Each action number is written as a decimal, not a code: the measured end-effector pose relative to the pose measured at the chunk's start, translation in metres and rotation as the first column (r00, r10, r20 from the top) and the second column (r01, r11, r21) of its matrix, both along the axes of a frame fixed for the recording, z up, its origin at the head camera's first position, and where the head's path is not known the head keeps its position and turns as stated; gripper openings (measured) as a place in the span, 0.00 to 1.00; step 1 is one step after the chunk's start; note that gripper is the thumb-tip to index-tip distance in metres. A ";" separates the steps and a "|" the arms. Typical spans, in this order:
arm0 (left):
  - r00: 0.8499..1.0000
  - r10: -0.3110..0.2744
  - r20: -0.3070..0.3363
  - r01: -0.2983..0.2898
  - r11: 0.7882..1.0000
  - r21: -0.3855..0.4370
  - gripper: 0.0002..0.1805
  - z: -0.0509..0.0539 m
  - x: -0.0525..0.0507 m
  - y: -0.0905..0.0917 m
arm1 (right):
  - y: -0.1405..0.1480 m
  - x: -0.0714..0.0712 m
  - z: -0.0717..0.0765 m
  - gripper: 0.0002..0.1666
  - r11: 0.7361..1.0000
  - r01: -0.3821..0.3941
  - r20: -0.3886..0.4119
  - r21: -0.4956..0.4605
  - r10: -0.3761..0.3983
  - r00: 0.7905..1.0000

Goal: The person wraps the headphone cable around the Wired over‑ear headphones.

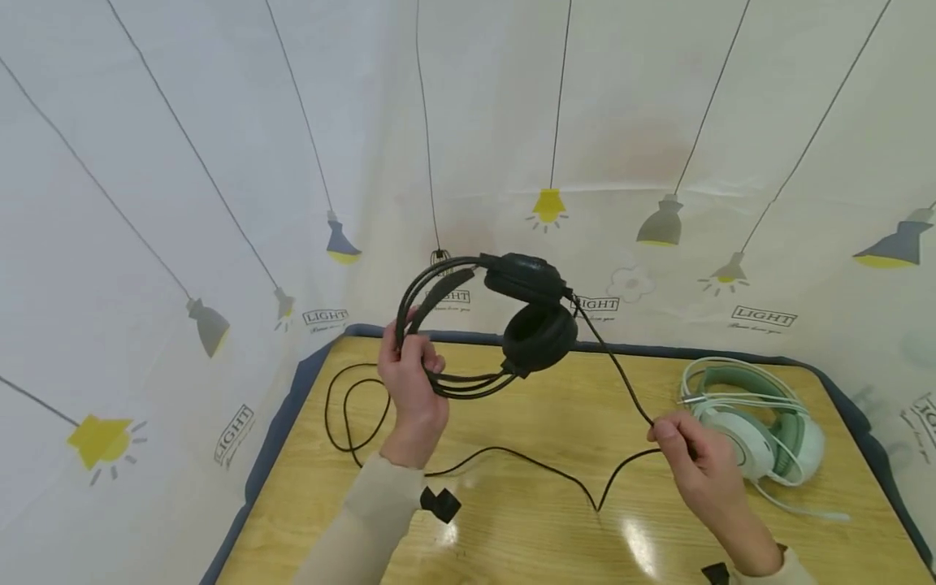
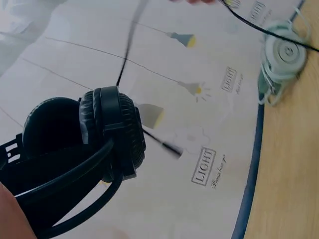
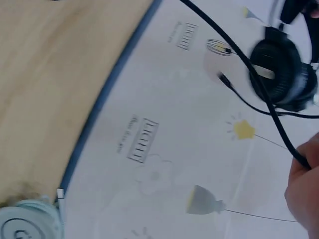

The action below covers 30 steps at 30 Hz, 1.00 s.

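Note:
In the head view a black headset [image 1: 539, 335] is held in the air by its headband, which my left hand [image 1: 414, 390] grips. Its ear cups point right, and the left wrist view shows them close up [image 2: 117, 132]. My right hand [image 1: 705, 479] pinches the black cable [image 1: 614, 361] that runs down from one cup. In the right wrist view, part of that hand [image 3: 305, 191] shows at the right edge with the cable in it. A thin microphone boom [image 3: 244, 99] sticks out beside the blurred cups.
A pale green headset [image 1: 753, 431] with its cable wrapped round it lies at the right of the wooden table [image 1: 526, 544]. Loops of black cable [image 1: 504, 448] lie across the middle and left. Patterned cloth [image 1: 497, 122] hangs behind, with a dark blue edge round the table.

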<state>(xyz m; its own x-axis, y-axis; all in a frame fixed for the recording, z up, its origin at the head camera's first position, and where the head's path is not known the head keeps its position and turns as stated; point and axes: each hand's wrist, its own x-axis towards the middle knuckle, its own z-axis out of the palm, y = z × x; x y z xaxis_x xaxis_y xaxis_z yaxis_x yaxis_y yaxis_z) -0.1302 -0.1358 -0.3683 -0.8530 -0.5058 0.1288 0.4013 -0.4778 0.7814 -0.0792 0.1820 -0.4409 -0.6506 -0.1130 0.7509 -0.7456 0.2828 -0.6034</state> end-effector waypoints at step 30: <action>0.981 -0.028 -0.191 -0.087 0.820 -0.566 0.17 -0.018 0.012 0.033 | -0.037 -0.004 0.071 0.25 0.894 -0.420 0.278 -0.157 0.448 0.850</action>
